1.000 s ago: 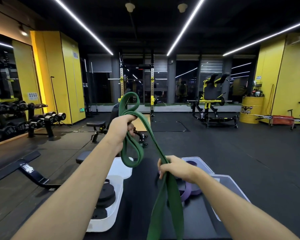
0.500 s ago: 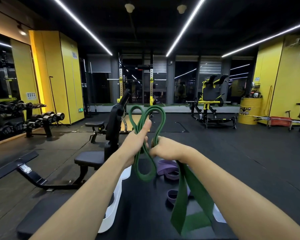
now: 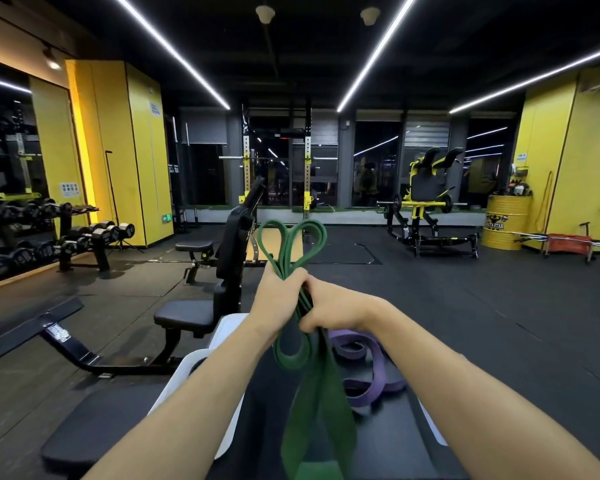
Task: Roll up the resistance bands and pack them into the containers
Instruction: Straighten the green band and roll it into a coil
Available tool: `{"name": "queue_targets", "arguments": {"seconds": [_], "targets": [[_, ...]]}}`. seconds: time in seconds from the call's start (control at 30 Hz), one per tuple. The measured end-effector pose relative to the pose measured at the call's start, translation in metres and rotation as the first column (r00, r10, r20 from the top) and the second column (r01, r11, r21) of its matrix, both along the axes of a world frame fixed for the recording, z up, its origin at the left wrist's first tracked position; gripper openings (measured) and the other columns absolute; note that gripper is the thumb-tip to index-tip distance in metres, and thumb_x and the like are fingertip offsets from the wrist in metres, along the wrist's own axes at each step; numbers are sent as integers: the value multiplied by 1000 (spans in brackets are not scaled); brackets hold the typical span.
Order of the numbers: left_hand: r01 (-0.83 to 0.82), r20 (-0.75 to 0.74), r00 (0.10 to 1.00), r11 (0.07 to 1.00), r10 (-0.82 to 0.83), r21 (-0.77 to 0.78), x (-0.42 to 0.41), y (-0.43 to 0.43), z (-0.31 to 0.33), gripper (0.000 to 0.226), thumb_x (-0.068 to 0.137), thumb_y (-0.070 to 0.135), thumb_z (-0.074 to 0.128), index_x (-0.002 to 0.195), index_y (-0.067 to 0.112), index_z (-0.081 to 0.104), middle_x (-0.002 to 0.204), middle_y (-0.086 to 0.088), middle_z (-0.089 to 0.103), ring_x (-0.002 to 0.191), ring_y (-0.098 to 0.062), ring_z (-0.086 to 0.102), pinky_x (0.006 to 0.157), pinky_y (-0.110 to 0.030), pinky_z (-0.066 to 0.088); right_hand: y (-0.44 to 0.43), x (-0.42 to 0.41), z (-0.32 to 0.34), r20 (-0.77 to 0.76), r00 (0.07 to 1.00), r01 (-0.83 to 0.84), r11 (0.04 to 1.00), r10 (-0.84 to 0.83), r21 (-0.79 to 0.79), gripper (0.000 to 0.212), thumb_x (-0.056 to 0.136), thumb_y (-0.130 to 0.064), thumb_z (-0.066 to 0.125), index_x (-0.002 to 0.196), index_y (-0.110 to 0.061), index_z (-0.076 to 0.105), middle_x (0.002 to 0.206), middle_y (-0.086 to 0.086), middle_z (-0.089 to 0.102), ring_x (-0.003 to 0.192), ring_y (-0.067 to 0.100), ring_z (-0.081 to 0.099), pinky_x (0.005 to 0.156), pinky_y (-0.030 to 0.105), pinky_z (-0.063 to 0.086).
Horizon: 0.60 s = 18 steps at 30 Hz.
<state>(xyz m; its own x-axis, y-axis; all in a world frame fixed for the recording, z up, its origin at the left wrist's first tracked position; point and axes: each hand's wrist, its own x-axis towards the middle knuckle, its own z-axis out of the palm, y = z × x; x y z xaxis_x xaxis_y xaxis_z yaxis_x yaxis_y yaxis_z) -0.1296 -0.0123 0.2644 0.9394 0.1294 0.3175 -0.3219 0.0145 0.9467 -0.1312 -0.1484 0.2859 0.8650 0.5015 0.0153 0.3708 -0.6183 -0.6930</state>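
Above the black bench point(image 3: 392, 445), out in front of the person, the green band point(image 3: 317, 407) is gathered into a bundle between both hands. Two loops stand up over the knuckles like a heart, a shorter loop droops just under the left hand, and a long flat double tail hangs down toward the camera. It looks light, soft and rubbery, limp enough to fold anywhere yet springy, so I judge any coil will try to open unless pinched where the layers cross. The surface probably grips skin rather than slipping. The best hold seems to be that crossing point, with the tail fed in by the other hand. The left hand point(image 3: 279, 301) is closed round the bundle, fingers wrapped over the strands. The right hand point(image 3: 336, 311), touching the left, has its fingers curled on the same strands just below. A purple band point(image 3: 374, 374) lies loose on the bench beyond the hands, and a white container point(image 3: 189, 370) sits at the left, partly hidden by the forearm.
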Motion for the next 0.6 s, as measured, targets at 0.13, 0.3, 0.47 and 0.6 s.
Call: {"name": "queue_targets", "arguments": {"seconds": [0.13, 0.3, 0.47, 0.6], "targets": [[-16, 43, 999, 999, 18, -27, -2, 2, 11, 6, 89, 15, 63, 94, 15, 59, 81, -3, 63, 78, -19, 61, 76, -34, 51, -2, 3, -10, 16, 1000, 8, 974, -12, 225, 87, 74, -5, 64, 150, -36, 34, 132, 12, 60, 98, 22, 61, 80, 39, 50], [-6, 127, 992, 1000, 8, -20, 0, 3, 18, 20, 96, 13, 62, 112, 25, 58, 73, -3, 66, 69, -10, 67, 73, -24, 53, -9, 5, -27, 9, 1000, -4, 952, 1, 305, 85, 66, -17, 68, 137, -51, 38, 126, 13, 64, 89, 24, 62, 84, 54, 54], [-103, 120, 987, 994, 107, -40, 2, 9, 25, 20, 95, 10, 61, 115, 10, 58, 73, -7, 57, 62, -17, 59, 59, -23, 52, -25, 8, -55, 21, 999, 37, 985, -42, 171, 72, 79, -3, 68, 140, -34, 47, 104, 5, 73, 86, 16, 69, 84, 35, 56], [-188, 78, 977, 976, 197, -114, 5, 21, 35, 18, 89, 17, 66, 106, 12, 61, 80, -7, 58, 69, -21, 58, 69, -33, 52, -46, 10, -74, -53, 994, 100, 989, -95, 105, 32, 80, -9, 78, 109, -20, 69, 104, 1, 78, 94, 19, 74, 93, 39, 59]]}}
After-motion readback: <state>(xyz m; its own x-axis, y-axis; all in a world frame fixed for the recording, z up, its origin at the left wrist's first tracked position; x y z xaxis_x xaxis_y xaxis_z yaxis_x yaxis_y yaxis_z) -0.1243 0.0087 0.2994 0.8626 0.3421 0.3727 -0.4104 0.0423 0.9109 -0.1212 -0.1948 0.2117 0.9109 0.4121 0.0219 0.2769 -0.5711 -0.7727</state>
